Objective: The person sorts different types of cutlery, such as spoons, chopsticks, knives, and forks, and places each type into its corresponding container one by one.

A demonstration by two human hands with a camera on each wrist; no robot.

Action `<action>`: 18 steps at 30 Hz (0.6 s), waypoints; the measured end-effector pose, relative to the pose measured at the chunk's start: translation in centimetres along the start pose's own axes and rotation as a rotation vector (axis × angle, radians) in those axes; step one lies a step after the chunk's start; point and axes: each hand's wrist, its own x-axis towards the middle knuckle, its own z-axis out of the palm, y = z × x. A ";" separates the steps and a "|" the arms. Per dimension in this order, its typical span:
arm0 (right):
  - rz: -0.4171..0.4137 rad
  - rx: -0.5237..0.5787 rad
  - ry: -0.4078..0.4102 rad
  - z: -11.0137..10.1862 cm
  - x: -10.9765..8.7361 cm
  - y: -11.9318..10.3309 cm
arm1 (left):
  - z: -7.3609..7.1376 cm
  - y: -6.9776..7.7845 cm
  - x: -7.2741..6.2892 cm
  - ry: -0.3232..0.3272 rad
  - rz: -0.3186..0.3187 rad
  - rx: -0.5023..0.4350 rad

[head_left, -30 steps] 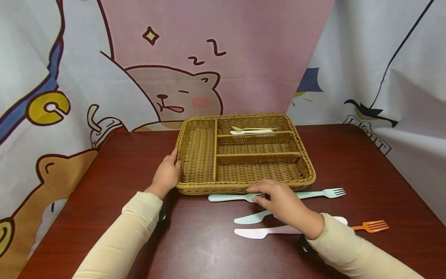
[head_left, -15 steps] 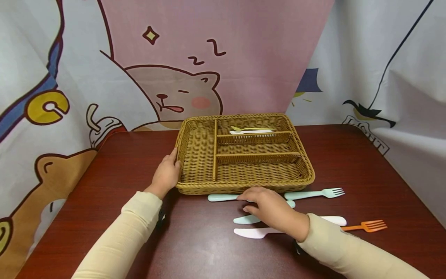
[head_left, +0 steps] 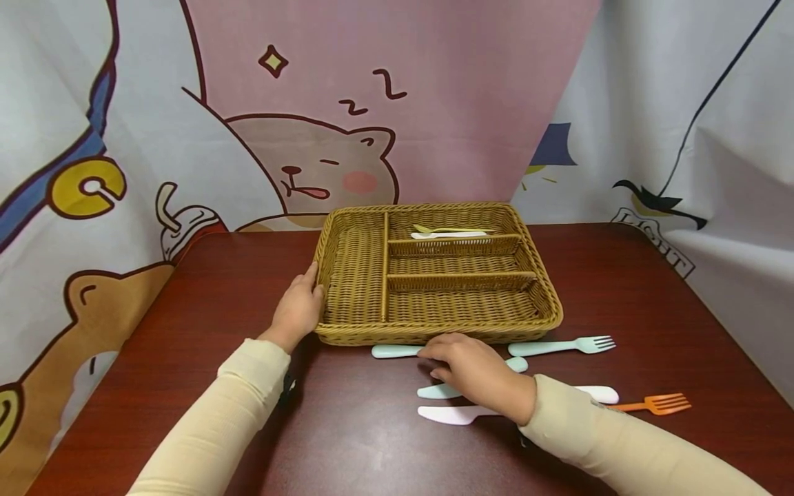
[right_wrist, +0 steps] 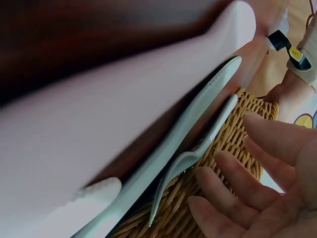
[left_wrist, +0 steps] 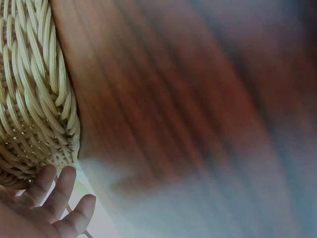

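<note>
A woven wicker cutlery basket [head_left: 372,336] with several compartments sits at the back of the table. My left hand [head_left: 296,310] rests against its left side, fingers [left_wrist: 60,191] extended at the woven wall. My right hand [head_left: 477,372] hovers palm-down in front of the basket, fingers spread and relaxed, holding nothing. Beneath its fingertips lies a mint fork [head_left: 395,351], its tines hidden by the hand in the head view. In the right wrist view this fork [right_wrist: 185,157] lies alongside the basket, apart from the fingers. Nearer me lie a mint knife [head_left: 439,391] and a pale pink knife [head_left: 453,414].
Another mint fork [head_left: 561,346] lies by the basket's front right corner. Farther right is an orange fork [head_left: 666,404], close to a white rounded handle end [head_left: 600,394]. A yellow utensil [head_left: 453,229] and a white one [head_left: 449,235] lie in the rear compartment.
My right hand has moved left and slightly toward me, over the mint fork, uncovering the mint knife's handle end. My left hand and the basket stay in place.
</note>
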 end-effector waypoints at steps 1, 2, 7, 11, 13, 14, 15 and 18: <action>0.000 -0.004 -0.005 0.0 0.1 0.0 | 0.0 0.0 0.0 -0.001 -0.001 -0.002; 0.002 -0.003 -0.011 0.0 0.2 0.0 | 0.0 0.0 0.0 -0.001 0.000 -0.004; -0.018 -0.008 -0.011 0.2 0.5 0.0 | 0.1 0.0 0.1 0.002 0.004 -0.008; -0.038 -0.006 0.004 0.5 0.6 0.0 | 0.1 0.0 0.1 0.006 0.007 -0.003; -0.050 -0.009 0.009 0.6 0.7 0.0 | 0.1 -0.1 0.1 0.008 0.007 -0.002; -0.054 -0.010 0.009 0.7 0.8 0.0 | 0.1 -0.1 0.1 0.007 0.007 -0.004; -0.057 -0.009 0.007 0.7 0.8 0.0 | 0.1 -0.1 0.1 0.007 0.007 -0.003; -0.069 -0.015 0.003 0.9 0.9 0.0 | 0.1 -0.1 0.2 0.008 0.009 -0.002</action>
